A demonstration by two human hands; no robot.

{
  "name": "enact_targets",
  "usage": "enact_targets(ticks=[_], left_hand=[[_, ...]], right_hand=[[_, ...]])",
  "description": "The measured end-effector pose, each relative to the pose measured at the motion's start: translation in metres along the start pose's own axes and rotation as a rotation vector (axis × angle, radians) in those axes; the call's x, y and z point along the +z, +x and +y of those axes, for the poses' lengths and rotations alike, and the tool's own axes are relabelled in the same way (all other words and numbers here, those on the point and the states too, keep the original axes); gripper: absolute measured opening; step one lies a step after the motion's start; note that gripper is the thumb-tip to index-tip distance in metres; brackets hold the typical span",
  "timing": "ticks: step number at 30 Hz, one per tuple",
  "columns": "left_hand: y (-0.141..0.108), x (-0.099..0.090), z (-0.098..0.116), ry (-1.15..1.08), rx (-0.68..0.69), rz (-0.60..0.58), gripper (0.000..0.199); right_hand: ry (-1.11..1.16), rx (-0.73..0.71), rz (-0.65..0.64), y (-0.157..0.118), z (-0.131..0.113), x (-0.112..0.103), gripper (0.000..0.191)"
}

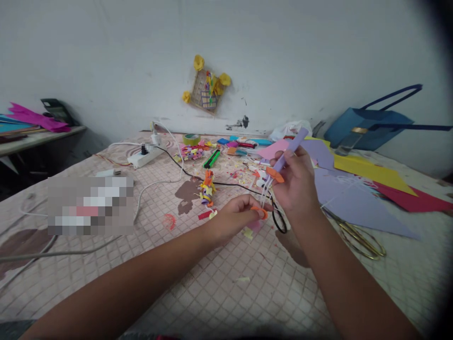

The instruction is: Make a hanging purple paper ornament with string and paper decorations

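My right hand (300, 186) grips a purple strip (293, 147) of paper or foam, tilted up and to the right. At the strip's lower end sits an orange cut-out piece (275, 174). White strings (264, 192) run down from there to a second orange piece (261, 213), which my left hand (235, 215) pinches between thumb and fingers. A small purple figure with orange and yellow bits (207, 191) stands left of my hands. Beneath them lie pale yellow scraps (247, 233) and a black cable loop (279, 218).
Gold-handled scissors (361, 241) lie at right near purple (357, 198), yellow (375, 172) and red sheets (414, 196). Behind them stand a glass bottle (350, 141) and blue bag (371, 127). A green cutter (211, 159), tape roll (191, 139) and power strip (146, 156) lie farther back.
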State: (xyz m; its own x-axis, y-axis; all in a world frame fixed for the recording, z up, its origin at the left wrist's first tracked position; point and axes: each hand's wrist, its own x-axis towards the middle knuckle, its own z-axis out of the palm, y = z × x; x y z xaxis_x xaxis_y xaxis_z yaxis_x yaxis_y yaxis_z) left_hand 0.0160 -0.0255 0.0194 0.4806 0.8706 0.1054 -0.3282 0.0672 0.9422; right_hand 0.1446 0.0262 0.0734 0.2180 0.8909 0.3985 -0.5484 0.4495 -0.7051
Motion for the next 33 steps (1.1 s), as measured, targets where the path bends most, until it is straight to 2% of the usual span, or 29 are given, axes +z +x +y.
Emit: enact_targets(ticks=[5,10,25,33], left_hand=[[-0.0009,0.0012,0.0030,0.044,-0.011,0.063,0.010],[-0.0014,-0.0003,0.0020,0.062,0.062,0.082,0.012],[-0.0008,-0.0022,-0.0042,-0.013,0.038,0.098,0.044],[0.0009,-0.0027,-0.0038,0.021,0.092,0.153,0.030]], right_hand=[[-0.009,-0.012,-0.001,0.0022,0.0012,-0.0020,0.025],[0.009,-0.041,0.004,0.0039,0.0015,-0.0029,0.025],[0.033,-0.044,-0.005,0.0070,0.0010,-0.0072,0.018],[0.040,-0.068,0.019,0.0084,-0.0007,-0.0057,0.017]])
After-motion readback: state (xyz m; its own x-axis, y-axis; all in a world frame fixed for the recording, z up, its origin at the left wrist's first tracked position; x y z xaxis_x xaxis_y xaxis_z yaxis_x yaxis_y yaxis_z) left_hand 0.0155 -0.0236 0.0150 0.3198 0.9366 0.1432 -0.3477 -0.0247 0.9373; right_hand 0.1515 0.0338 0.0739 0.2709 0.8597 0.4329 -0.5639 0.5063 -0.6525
